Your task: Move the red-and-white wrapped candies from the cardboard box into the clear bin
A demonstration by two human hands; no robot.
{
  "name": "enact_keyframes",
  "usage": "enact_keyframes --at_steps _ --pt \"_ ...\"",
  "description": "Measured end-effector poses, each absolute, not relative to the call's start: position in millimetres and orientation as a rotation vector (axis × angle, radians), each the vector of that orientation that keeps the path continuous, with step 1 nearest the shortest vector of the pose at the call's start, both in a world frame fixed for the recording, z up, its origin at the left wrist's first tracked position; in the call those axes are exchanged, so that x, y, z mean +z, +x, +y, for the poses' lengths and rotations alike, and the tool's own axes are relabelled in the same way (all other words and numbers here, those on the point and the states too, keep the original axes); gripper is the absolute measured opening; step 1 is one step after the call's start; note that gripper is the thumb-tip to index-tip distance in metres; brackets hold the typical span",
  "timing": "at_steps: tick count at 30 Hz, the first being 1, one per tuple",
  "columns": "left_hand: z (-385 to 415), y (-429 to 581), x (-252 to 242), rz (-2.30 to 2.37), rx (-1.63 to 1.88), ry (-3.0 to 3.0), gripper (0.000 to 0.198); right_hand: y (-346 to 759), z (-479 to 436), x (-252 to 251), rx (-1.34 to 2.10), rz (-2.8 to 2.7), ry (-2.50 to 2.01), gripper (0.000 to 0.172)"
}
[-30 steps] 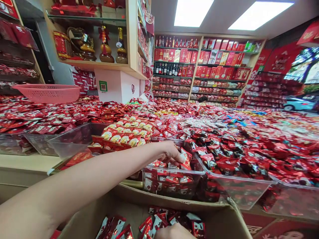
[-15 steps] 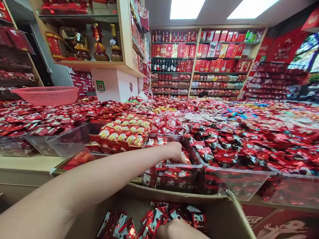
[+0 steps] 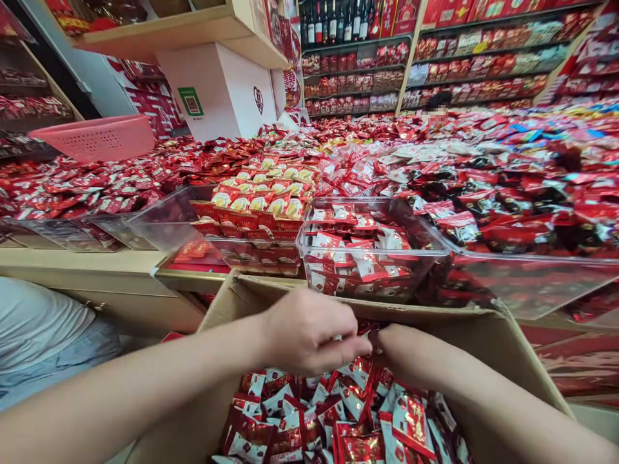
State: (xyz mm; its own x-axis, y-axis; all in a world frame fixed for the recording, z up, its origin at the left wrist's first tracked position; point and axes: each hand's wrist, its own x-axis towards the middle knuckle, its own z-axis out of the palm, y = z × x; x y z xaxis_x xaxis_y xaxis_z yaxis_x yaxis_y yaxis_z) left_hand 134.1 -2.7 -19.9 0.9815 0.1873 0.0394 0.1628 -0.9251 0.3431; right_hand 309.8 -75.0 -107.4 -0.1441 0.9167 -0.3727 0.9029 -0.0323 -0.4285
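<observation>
Hands meet over an open cardboard box (image 3: 507, 341) at the 6 o'clock edge of the view, both hovering just above a heap of red-and-white candy packets (image 3: 338, 419) that fills the box. The left hand (image 3: 309, 332) comes in from 8 o'clock with its fingers curled together, tips pinched toward the thumb; whether a packet sits inside that pinch cannot be told. The right hand (image 3: 411, 351) comes in from 4 o'clock, its fingertips drawn together and touching or nearly touching those of the left; its palm faces down and its hold, if any, is hidden. Just beyond the box, toward 12 o'clock, a clear plastic bin (image 3: 435, 258) stands on the surface and holds the same kind of red-and-white packets, lying loosely below its rim. At 11 o'clock from that bin, a second clear bin (image 3: 159, 222) carries neat rows of red packets with yellow pictures (image 3: 261, 203). A pink basket (image 3: 97, 136) rests on the red sweets at 10 o'clock, well apart from the hands. More piled red sweets (image 3: 507, 193) spread toward 2 o'clock. Shelves of red boxes and bottles (image 3: 387, 38) line the far wall at 12 o'clock.
</observation>
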Motion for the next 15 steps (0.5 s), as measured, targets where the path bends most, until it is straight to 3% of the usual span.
enact_keyframes --at_steps 3,5,11,15 --pt "-3.8 131.0 -75.5 0.643 -0.479 2.579 0.022 307.0 -69.5 -114.6 0.858 -2.291 -2.099 0.015" --pt "1.8 140.9 -103.4 0.747 -0.627 2.467 0.025 302.2 -66.7 -122.3 0.829 -2.317 -2.122 0.017" --pt "12.8 162.3 -138.8 0.793 -0.715 2.277 0.035 283.2 -65.1 -150.1 0.857 -2.258 -2.107 0.029" --pt "9.5 158.4 -138.6 0.742 -0.630 2.224 0.037 276.1 -64.1 -150.9 0.888 -2.210 -2.065 0.028"
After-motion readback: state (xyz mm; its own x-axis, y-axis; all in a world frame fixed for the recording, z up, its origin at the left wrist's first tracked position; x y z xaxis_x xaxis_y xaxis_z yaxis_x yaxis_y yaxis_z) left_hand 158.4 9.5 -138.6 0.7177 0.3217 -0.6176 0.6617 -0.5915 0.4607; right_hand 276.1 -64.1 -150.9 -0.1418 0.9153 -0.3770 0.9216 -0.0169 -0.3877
